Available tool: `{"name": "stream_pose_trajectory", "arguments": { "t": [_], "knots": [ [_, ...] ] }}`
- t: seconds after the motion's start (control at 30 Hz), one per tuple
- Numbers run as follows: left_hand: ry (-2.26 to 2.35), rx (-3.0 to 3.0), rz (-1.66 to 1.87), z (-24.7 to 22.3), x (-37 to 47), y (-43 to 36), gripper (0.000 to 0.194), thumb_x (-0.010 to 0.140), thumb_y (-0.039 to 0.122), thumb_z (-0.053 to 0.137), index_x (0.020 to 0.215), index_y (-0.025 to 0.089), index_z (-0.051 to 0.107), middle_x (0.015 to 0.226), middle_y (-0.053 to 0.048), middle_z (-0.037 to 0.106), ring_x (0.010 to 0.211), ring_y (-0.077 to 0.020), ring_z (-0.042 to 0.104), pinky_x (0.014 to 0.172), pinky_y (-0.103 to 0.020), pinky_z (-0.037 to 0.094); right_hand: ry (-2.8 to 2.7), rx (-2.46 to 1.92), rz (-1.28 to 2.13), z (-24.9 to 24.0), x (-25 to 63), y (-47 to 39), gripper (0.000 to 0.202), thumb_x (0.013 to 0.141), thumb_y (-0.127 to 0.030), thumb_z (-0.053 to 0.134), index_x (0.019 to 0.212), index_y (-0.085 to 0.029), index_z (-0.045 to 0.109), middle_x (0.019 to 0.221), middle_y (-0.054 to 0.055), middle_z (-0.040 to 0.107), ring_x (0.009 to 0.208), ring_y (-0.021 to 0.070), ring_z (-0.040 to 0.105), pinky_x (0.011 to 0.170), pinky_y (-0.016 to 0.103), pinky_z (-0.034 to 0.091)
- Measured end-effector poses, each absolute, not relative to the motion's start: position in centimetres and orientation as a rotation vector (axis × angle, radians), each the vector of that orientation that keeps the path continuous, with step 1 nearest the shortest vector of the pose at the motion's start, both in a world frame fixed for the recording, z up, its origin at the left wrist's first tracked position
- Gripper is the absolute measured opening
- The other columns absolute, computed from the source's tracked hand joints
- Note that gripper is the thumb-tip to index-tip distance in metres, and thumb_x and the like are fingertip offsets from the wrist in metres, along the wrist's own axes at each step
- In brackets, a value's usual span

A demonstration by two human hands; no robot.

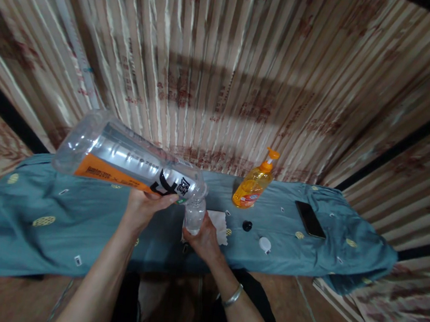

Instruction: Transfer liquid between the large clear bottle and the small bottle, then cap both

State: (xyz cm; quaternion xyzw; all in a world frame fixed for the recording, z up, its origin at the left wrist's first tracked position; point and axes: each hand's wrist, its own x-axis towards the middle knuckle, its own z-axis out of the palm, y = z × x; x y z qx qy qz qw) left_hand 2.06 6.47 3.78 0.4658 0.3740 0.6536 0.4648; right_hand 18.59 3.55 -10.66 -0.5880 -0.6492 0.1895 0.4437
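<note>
My left hand (pixel 145 206) is closed around a large clear plastic bottle (pixel 129 158) with a silver and orange label. That bottle is tipped over, its base up at the left and its neck down at the right. Its mouth meets the top of a small clear bottle (pixel 194 216), which stands nearly upright. Around the lower part of the small bottle my right hand (pixel 204 239) is wrapped. Beneath and behind that hand shows a whitish cloth or paper (pixel 218 223). I cannot make out the liquid level in either bottle.
A pump bottle of orange liquid (pixel 251 188) stands right of my hands. Nearer lie a small black cap (pixel 247 225) and a round white lid (pixel 265 245). A phone (pixel 310 219) rests farther right on the teal cloth (pixel 104 231). Curtains (pixel 225 78) hang behind.
</note>
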Motion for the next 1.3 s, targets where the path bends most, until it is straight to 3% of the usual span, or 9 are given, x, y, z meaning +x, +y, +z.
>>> {"name": "stream_pose_trajectory", "arguments": {
  "t": [0.23, 0.47, 1.03, 1.3],
  "knots": [
    [0.921, 1.202, 1.613, 3.6, 2.0, 6.6, 0.039, 0.039, 0.032, 0.094, 0.063, 0.02, 0.065, 0.062, -0.001, 0.069, 0.056, -0.0193, 0.066, 0.054, -0.03, 0.056, -1.604, -1.454, 0.456, -10.8, 18.6, 3.6, 0.065, 0.07, -0.024, 0.073, 0.132, -0.018, 0.051, 0.116, 0.013, 0.07, 0.11, 0.0328, 0.069, 0.093, 0.048, 0.059],
    [0.895, 1.135, 1.617, 4.6, 2.5, 6.4, 0.042, 0.034, 0.026, 0.094, 0.068, 0.02, 0.069, 0.066, -0.001, 0.073, 0.059, -0.0193, 0.068, 0.058, -0.029, 0.057, -1.598, -1.45, 0.459, -11.1, 18.7, 3.7, 0.065, 0.071, -0.026, 0.074, 0.132, -0.019, 0.051, 0.115, 0.013, 0.071, 0.111, 0.0327, 0.069, 0.094, 0.048, 0.058],
    [0.939, 1.184, 1.577, 5.2, 2.2, 6.7, 0.05, 0.029, 0.036, 0.097, 0.067, 0.018, 0.069, 0.065, -0.001, 0.072, 0.057, -0.0195, 0.068, 0.056, -0.03, 0.057, -1.602, -1.445, 0.504, -10.5, 18.8, 3.5, 0.065, 0.072, -0.026, 0.074, 0.132, -0.016, 0.051, 0.118, 0.014, 0.07, 0.112, 0.032, 0.068, 0.096, 0.047, 0.057],
    [0.979, 1.247, 1.527, 5.2, 2.1, 6.6, 0.048, 0.034, 0.04, 0.095, 0.067, 0.017, 0.069, 0.066, -0.003, 0.071, 0.058, -0.0206, 0.067, 0.057, -0.032, 0.057, -1.606, -1.444, 0.492, -10.9, 18.8, 3.6, 0.061, 0.073, -0.027, 0.074, 0.13, -0.017, 0.053, 0.117, 0.014, 0.07, 0.113, 0.032, 0.068, 0.096, 0.045, 0.058]
  ]
}}
